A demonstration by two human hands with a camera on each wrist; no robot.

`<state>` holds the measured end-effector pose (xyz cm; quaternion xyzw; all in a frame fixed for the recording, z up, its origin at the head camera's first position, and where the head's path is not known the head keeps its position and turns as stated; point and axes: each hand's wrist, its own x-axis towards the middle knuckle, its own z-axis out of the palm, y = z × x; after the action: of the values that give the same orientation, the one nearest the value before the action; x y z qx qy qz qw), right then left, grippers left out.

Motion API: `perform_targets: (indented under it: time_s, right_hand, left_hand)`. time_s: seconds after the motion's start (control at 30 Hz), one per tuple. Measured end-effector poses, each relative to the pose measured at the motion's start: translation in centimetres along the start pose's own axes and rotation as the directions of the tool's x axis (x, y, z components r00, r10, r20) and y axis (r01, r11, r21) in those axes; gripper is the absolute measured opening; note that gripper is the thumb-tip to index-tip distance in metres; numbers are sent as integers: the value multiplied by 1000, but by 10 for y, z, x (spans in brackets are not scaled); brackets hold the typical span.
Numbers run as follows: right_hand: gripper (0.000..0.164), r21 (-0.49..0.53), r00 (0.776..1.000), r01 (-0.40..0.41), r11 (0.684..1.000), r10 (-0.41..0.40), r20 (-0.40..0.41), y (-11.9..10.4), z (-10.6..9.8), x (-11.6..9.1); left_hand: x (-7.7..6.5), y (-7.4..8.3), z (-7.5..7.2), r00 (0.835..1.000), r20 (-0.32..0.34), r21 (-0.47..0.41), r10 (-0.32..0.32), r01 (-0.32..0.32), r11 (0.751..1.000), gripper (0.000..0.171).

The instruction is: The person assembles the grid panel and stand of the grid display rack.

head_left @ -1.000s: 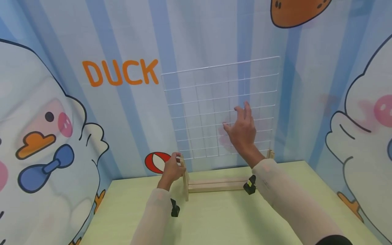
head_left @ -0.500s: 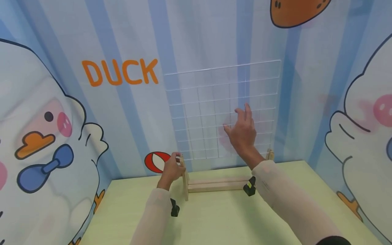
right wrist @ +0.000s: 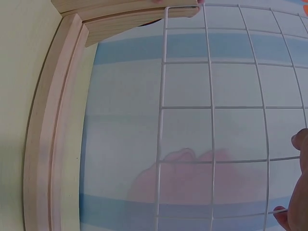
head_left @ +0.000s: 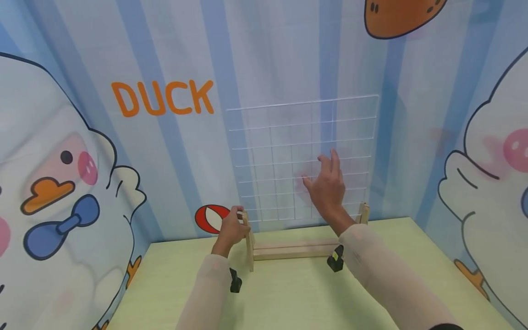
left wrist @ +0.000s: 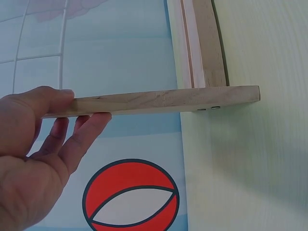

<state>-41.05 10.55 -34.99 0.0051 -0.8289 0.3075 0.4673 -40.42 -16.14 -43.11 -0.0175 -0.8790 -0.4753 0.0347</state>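
In the head view, a white wire grid panel [head_left: 272, 153] stands upright between the two uprights of a low wooden frame. My right hand [head_left: 327, 185] holds the grid at its right half, fingers spread across the wires. The right wrist view shows only fingertips [right wrist: 299, 139] at the wires near its right edge. My left hand [head_left: 232, 228] grips the top of the left wooden upright [head_left: 249, 243]. In the left wrist view, the thumb lies on one face of that upright [left wrist: 159, 100] and the fingers on the other. The grid's lower edge hangs above the wooden crossbar [head_left: 293, 251].
The frame stands on a pale yellow-green table [head_left: 288, 293], near its back edge. Behind it hangs a blue striped cloth [head_left: 280, 46] printed with ducks and lettering. The right wooden upright [head_left: 364, 212] is partly behind my right arm. Black wrist cameras [head_left: 336, 259] sit under both wrists.
The grid has come down between the uprights, its top edge now lower against the cloth. My right hand has moved slightly down with it. My left hand stays in place on the upright.
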Motion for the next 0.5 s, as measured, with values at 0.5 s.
perform_targets:
  time_s: [0.5]
  right_hand:
    - [62,-22,999,-33,999,33,13,11,4,-8]
  left_hand:
    - [-1,1,0,1000,-7,5,7,-7,1000,56]
